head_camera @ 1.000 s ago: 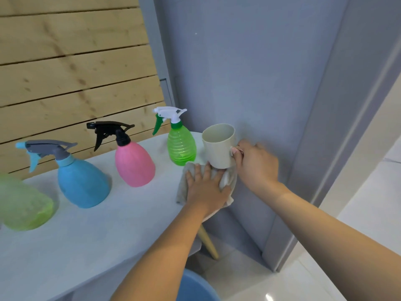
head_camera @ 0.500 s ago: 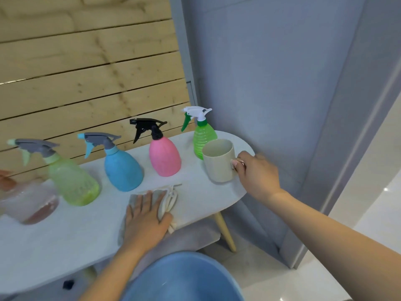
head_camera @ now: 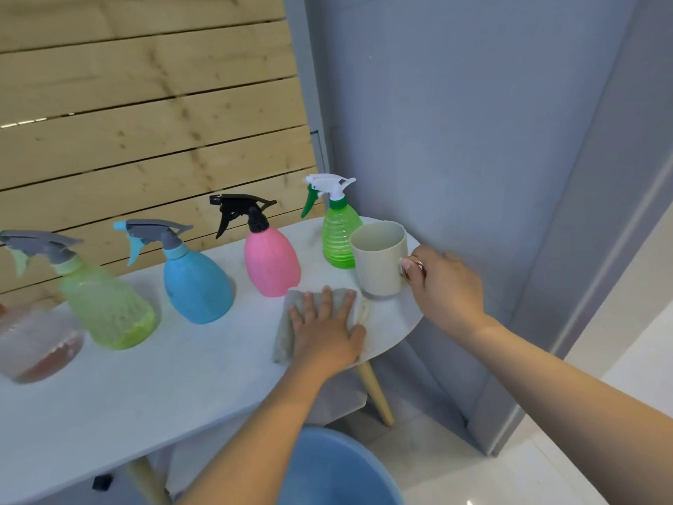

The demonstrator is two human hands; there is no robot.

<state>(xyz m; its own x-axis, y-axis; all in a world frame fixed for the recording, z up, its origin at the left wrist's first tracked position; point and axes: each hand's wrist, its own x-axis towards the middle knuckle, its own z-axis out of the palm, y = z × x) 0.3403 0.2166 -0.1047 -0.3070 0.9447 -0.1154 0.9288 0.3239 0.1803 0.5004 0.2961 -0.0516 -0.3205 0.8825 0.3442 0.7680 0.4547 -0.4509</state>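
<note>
A grey cloth (head_camera: 286,331) is lying flat near the right end of a white table (head_camera: 182,380), where a person's left hand (head_camera: 324,333) is pressing down on it with straight, spread fingers, palm covering most of the fabric. At 1 o'clock from the cloth, just beside its corner, a cream mug (head_camera: 378,264) is standing upright with its mouth open to the camera. The right hand (head_camera: 448,286) is gripping it from 3 o'clock, fingers curled round the handle and thumb lying on top. Whether the mug's base is resting on the tabletop or hanging just above it cannot be told. Behind the mug, at 12 o'clock from the cloth, a small green spray bottle (head_camera: 338,238) with a white trigger head is standing close to the mug's far side. A pink spray bottle (head_camera: 271,264) with a black head is standing at 11 o'clock, just beside the cloth's far edge. Farther out toward 9 o'clock, a blue spray bottle (head_camera: 196,286) and a pale green spray bottle (head_camera: 105,308) are lining up along the back, with a blurred clear container (head_camera: 36,348) holding something reddish at the far left. A wooden plank wall (head_camera: 145,122) is rising behind the row, meeting a grey wall (head_camera: 455,122) at 1 o'clock. A blue bucket (head_camera: 335,468) is sitting on the floor at 6 o'clock, below the table's edge.
</note>
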